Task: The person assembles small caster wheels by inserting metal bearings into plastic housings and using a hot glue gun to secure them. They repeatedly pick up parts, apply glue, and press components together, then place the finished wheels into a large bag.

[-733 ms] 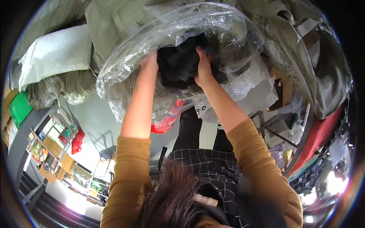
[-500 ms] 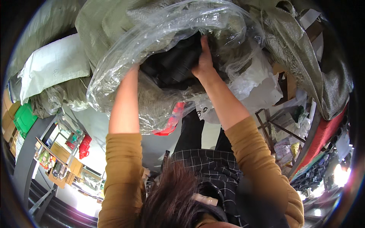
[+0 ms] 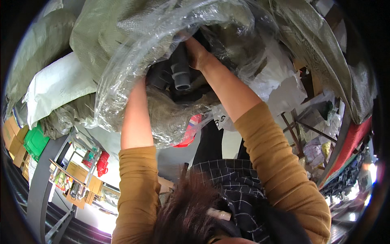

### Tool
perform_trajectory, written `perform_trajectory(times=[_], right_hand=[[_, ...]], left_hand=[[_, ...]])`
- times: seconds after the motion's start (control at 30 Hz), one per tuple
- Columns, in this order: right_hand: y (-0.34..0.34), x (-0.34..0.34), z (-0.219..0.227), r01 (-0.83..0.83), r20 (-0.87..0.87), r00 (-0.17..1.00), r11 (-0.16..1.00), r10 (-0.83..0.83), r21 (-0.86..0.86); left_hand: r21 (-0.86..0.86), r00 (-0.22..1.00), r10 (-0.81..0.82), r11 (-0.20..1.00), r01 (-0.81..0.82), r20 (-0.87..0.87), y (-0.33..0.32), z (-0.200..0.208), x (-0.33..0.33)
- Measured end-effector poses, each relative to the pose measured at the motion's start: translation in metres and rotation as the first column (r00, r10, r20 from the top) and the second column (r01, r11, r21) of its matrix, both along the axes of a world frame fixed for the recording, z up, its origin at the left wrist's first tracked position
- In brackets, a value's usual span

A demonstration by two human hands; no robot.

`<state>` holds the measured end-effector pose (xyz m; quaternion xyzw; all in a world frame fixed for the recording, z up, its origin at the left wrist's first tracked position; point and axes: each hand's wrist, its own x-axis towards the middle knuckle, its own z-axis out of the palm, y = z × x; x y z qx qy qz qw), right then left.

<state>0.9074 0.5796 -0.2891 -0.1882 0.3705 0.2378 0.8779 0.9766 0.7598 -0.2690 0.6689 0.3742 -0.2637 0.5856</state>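
Observation:
Inside a clear plastic liner [image 3: 118,77], set in a woven sack, lie several dark tubular parts. One black tube [image 3: 180,71] has its round open end toward me. At its far end, my right hand [image 3: 198,55] curls against the tube from the right, its fingertips partly hidden. My left hand [image 3: 140,83] reaches in at the left rim of the liner, and only the wrist area shows. Its fingers are out of sight behind the plastic and the dark parts.
Greenish woven sacks [image 3: 97,36] surround the opening, with a white sack [image 3: 61,87] at the left. Crumpled white sheeting [image 3: 280,81] hangs at the right. Farther left are a green bin [image 3: 35,142] and a metal-framed rack [image 3: 77,175]. A red-edged surface [image 3: 351,142] lies at the right.
My right hand has moved left and deeper into the liner, to the tube's far end. One tube now shows its open end toward me. My left hand has sunk from sight.

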Motion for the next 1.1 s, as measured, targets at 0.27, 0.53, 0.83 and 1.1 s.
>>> perform_trajectory(times=[0.27,0.53,0.83,1.1], right_hand=[[0.010,0.004,0.025,-0.022,0.063,0.998,0.998,0.019,0.051],[0.005,-0.054,0.105,0.097,0.085,0.992,0.995,-0.097,0.003],[-0.099,-0.236,0.293,0.323,0.210,0.938,0.919,-0.277,-0.228],[-0.286,-0.401,0.389,0.760,0.452,0.645,0.460,-0.616,-0.458]], left_hand=[[-0.057,0.996,0.060,0.996,-0.064,-0.073,0.009,0.001,-0.011],[-0.336,0.982,0.144,0.925,-0.177,-0.121,-0.004,0.073,-0.060],[-0.410,0.978,-0.125,0.893,0.185,0.169,-0.151,0.269,-0.195],[-0.741,0.792,-0.510,0.376,0.556,0.336,-0.420,0.332,-0.310]])
